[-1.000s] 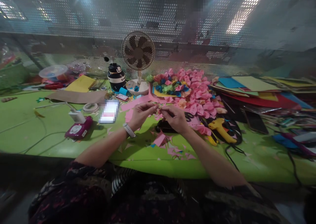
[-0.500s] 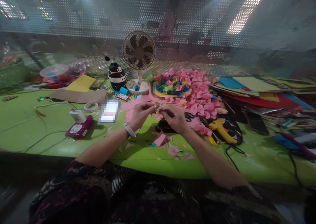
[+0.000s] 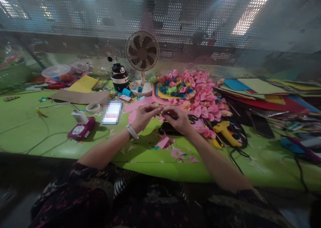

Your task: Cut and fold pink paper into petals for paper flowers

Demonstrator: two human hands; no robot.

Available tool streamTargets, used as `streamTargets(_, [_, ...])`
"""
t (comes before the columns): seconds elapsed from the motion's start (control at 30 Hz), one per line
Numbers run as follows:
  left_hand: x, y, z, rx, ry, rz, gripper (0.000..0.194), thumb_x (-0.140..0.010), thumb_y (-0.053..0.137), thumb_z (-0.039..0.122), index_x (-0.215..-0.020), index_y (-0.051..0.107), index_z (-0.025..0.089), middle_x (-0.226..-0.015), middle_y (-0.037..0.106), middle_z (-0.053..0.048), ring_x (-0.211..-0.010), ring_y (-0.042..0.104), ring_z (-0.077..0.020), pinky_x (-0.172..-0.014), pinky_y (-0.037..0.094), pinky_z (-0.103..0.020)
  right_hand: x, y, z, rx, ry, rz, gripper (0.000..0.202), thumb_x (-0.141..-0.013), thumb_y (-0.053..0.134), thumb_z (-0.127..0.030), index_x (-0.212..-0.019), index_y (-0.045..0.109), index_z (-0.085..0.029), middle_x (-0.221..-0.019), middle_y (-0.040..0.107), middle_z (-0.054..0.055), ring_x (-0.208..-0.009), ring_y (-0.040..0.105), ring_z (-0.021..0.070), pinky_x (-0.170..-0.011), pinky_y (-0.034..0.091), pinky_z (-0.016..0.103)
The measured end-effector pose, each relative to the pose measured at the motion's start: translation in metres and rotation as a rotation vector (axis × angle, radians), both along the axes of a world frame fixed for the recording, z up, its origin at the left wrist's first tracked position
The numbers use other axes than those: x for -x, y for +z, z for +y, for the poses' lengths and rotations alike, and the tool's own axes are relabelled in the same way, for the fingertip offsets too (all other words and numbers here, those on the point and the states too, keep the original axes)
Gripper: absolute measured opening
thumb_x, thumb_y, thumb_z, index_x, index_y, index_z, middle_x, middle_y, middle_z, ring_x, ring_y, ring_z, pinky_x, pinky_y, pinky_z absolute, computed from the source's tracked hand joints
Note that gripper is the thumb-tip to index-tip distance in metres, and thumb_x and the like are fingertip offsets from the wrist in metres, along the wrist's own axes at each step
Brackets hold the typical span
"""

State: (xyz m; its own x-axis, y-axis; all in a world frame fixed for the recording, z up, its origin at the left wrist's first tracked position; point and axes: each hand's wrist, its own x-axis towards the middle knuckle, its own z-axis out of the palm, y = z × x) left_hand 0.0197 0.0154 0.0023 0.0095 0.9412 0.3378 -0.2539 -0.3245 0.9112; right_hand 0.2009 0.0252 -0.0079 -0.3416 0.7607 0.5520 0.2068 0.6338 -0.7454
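Note:
My left hand (image 3: 144, 117) and my right hand (image 3: 178, 119) meet fingertip to fingertip above the green table, each closed in a pinch. Whatever lies between the fingertips is too small and too hidden to name. Just past my hands stands a heap of folded pink paper pieces (image 3: 198, 90), and beside it a cluster of multicoloured paper pieces (image 3: 173, 87). Below my hands are pink paper scraps (image 3: 163, 141) and a dark object (image 3: 171, 129), partly covered by my right hand. Black-handled scissors (image 3: 193, 119) lie right of my right hand.
A yellow glue gun (image 3: 227, 134) with a black cord lies at right, near stacked coloured paper (image 3: 260, 87). At left are a lit phone (image 3: 112, 112), a tape roll (image 3: 93, 108) and a purple power socket (image 3: 81, 129). A fan (image 3: 142, 50) and a dark jug (image 3: 119, 79) stand behind.
Both hands stay in nearly the same place, fingertips still together, with only slight finger movement. The whole view has shifted very slightly.

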Motion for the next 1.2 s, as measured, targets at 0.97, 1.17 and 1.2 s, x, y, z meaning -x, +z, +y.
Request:
streamTargets(0.97, [-0.002, -0.006, 0.009, 0.169, 0.007, -0.231, 0.038, -0.054, 0.093, 0.043, -0.063, 0.068, 0.016, -0.057, 0.060, 0.003, -0.052, 0.050, -0.0049, -0.050, 0.038, -0.019, 0.002, 0.005, -0.004, 0.157, 0.119, -0.159, 0.019, -0.097, 0.050, -0.043, -0.093, 0.049, -0.024, -0.067, 0.064, -0.003, -0.048, 0.061, 0.0145, -0.050, 0.047, 0.027])
streamTargets(1.17, [0.015, 0.001, 0.027, 0.108, 0.170, -0.285, 0.036, -0.052, 0.093, 0.042, -0.064, 0.069, 0.017, -0.058, 0.062, 0.004, -0.054, 0.053, -0.0043, -0.052, 0.042, -0.018, -0.013, 0.012, 0.005, -0.229, -0.239, -0.463, 0.016, -0.095, 0.053, -0.036, -0.094, 0.061, -0.022, -0.078, 0.070, 0.006, -0.068, 0.064, 0.0217, -0.062, 0.042, 0.030])
streamTargets(1.2, [0.016, 0.000, 0.027, 0.075, 0.158, -0.218, 0.035, -0.055, 0.092, 0.042, -0.066, 0.070, 0.017, -0.059, 0.063, 0.003, -0.054, 0.053, -0.0048, -0.053, 0.043, -0.018, -0.018, 0.014, 0.009, -0.232, -0.309, -0.501, 0.017, -0.096, 0.052, -0.035, -0.095, 0.062, -0.022, -0.081, 0.070, 0.007, -0.070, 0.064, 0.0224, -0.062, 0.041, 0.030])
